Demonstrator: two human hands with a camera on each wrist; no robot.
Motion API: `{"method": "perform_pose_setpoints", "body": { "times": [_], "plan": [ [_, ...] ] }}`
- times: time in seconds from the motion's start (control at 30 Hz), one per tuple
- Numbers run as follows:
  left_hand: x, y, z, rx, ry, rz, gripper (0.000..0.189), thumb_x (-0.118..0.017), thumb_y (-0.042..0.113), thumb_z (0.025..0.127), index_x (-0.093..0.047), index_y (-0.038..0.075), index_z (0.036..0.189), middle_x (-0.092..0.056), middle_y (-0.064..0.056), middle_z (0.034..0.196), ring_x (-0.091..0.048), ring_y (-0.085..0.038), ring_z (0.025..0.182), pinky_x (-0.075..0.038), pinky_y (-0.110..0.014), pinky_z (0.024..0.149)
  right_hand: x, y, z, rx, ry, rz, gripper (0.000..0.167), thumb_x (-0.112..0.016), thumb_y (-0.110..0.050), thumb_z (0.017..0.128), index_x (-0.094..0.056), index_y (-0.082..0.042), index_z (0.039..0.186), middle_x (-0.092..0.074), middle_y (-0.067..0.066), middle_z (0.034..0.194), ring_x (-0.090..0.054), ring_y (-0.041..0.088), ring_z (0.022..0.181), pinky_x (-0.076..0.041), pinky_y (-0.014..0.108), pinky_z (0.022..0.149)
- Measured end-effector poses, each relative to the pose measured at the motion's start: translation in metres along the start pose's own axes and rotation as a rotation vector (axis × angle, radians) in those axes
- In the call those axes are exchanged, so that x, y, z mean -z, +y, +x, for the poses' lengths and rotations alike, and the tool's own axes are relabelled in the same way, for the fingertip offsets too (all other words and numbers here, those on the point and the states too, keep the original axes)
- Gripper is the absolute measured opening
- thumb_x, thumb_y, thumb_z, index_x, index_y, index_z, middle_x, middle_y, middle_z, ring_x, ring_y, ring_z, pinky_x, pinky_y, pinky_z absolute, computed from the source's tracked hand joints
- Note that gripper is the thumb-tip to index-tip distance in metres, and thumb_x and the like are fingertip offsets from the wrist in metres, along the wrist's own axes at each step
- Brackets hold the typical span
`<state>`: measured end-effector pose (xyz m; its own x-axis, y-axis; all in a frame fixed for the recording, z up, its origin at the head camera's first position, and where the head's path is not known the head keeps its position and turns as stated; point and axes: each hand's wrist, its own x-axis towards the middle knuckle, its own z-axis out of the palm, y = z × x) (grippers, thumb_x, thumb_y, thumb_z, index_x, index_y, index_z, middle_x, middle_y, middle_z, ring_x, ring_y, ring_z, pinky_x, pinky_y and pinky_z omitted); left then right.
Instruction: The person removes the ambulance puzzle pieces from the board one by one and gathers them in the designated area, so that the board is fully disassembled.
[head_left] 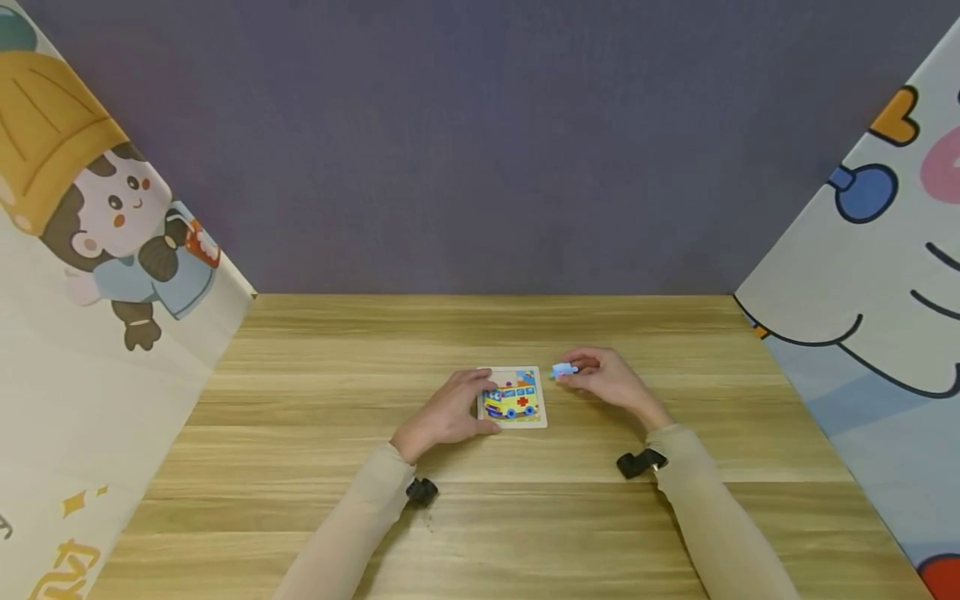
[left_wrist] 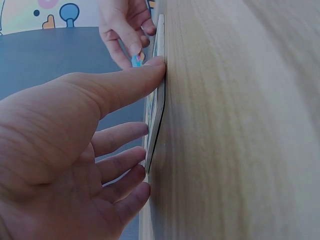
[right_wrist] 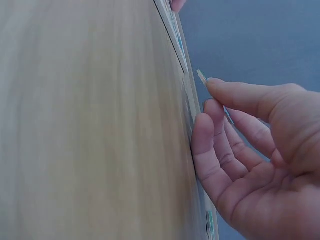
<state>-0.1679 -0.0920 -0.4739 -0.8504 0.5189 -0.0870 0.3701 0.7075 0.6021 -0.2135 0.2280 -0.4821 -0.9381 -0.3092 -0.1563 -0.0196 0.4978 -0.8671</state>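
A small square jigsaw board (head_left: 543, 414) with a pale frame lies flat, showing a yellow ambulance with a red cross. A bare pale patch shows near its top edge. My left hand (head_left: 447, 410) brackets the board's left side, thumb at the near edge and fingertips by the far left part. Seen from the left wrist, the thumb presses on the board's edge (left_wrist: 159, 102). To the right of the board, my right hand (head_left: 603, 379) pinches a light-blue jigsaw piece (head_left: 562, 370) between thumb and fingers, just above the table. From the right wrist, that piece (right_wrist: 201, 77) appears edge-on, mostly covered by the fingers.
The wood-grain table (head_left: 517, 525) spreads around both hands. A dark grey panel (head_left: 480, 150) rises behind it. Cartoon-printed walls stand at the left (head_left: 112, 400) and right (head_left: 825, 292). Each wrist carries a small black camera, one on the left (head_left: 422, 492).
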Motion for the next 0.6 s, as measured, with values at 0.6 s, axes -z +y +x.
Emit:
{"method": "perform_pose_setpoints", "body": {
  "times": [0.6],
  "plan": [
    [-0.002,-0.002,0.001,-0.006,0.010,0.008,0.072,-0.088,0.035,0.088,-0.060,0.005,0.147,-0.043,-0.014,0.168,-0.035,-0.038,0.158,-0.028,-0.055,0.132,0.038,0.015,-0.016,-0.021,0.071,-0.028,0.059,-0.075,-0.031,0.101,-0.059,0.001,0.147,-0.070,0.026,0.134,-0.072,0.019,0.090,-0.062,0.030,0.071]
  ]
}}
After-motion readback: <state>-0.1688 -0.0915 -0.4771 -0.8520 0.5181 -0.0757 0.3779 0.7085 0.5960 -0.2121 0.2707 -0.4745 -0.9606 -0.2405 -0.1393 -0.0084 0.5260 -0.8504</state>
